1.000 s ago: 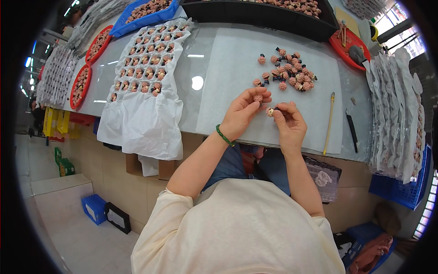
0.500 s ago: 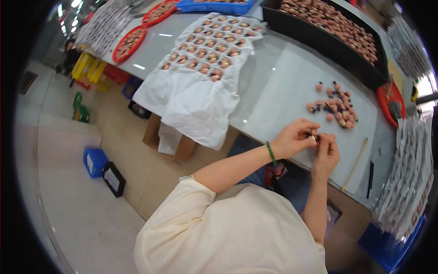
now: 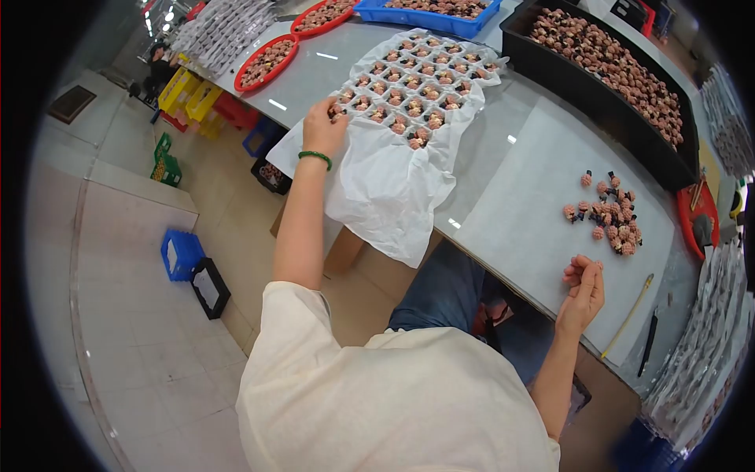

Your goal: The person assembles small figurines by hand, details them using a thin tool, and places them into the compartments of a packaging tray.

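My left hand (image 3: 324,127), with a green bangle at its wrist, reaches to the near left corner of a white paper-lined tray (image 3: 370,135). Its fingers close around a small pink-and-dark knobbly figure (image 3: 336,113) at the end of a row. Similar figures (image 3: 399,124) sit in the tray's separate pockets. My right hand (image 3: 583,295) is held over the front of the white work sheet with its fingers curled together; whether anything is inside them is hidden. Just beyond it lies a loose pile of pink knobbly pieces (image 3: 621,214) with dark ends.
A long black bin (image 3: 528,53) full of pink pieces stands at the back right. Red trays (image 3: 245,82) and a blue tray (image 3: 464,28) hold more at the back. A yellow stick (image 3: 629,315) and a black pen-like tool (image 3: 649,343) lie right. Stacked trays (image 3: 688,346) stand beyond.
My hands were together over the sheet around a small figure. My left hand has carried it left to the tray corner; my right hand stays near the pile. The view has shifted.
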The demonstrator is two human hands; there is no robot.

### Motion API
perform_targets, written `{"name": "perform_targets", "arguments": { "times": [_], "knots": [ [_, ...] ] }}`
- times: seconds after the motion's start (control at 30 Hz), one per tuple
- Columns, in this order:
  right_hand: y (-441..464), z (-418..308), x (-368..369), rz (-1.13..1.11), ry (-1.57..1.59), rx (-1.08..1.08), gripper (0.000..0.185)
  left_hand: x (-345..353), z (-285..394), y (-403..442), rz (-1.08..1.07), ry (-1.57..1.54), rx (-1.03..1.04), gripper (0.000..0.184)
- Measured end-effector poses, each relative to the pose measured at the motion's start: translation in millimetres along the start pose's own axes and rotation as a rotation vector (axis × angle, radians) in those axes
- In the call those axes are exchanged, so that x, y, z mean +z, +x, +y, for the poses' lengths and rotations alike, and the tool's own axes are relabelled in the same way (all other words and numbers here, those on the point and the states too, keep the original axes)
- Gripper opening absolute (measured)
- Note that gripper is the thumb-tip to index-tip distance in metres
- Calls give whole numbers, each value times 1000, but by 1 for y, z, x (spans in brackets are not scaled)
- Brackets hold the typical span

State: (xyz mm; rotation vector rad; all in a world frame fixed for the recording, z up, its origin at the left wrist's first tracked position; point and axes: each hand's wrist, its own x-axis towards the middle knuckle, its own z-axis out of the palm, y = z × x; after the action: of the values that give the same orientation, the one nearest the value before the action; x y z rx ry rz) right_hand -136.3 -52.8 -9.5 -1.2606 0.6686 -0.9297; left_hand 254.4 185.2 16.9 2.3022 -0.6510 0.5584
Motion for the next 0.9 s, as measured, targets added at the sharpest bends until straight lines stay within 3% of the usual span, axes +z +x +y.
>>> {"name": "perform_targets", "arguments": {
  "times": [0.13, 0.2, 0.27, 0.33, 0.4, 0.53, 0.6, 0.67, 0.73, 0.83, 0.9],
  "knots": [
    [-1, 0, 1, 7, 7, 14, 26, 3, -5, -6, -199, 127, -62, 16],
    [-2, -1, 0, 43, -12, 21, 26, 8, -18, -7, -188, 207, 137, 15],
    [-2, -4, 1, -11, -61, 9, 24, 16, -31, -7, -224, 426, 238, 27],
    [-3, -5, 2, -25, -87, -24, 23, 17, 0, -22, -225, 618, 2, 43],
    [-3, -6, 2, -54, -109, -32, 23, 24, -15, -16, -445, 538, -110, 53],
    [-4, -5, 0, -55, -95, -60, 23, 23, -19, -10, -482, 480, -75, 56],
    [-5, -5, 1, -78, -100, -67, 22, -1, 31, -5, -558, 894, -87, 55],
    [-4, -5, 3, -83, -97, -73, 22, -17, 63, -6, -300, 775, 140, 50],
    [-5, -4, 3, -84, -93, -79, 19, -30, 130, -19, -138, 458, 387, 40],
    [-5, -5, 2, -102, -94, -78, 18, -17, 221, -56, -280, -294, 640, 39],
    [-5, -6, 3, -100, -94, -68, 20, 20, 248, -87, -471, -449, 696, 38]
  ]
}}
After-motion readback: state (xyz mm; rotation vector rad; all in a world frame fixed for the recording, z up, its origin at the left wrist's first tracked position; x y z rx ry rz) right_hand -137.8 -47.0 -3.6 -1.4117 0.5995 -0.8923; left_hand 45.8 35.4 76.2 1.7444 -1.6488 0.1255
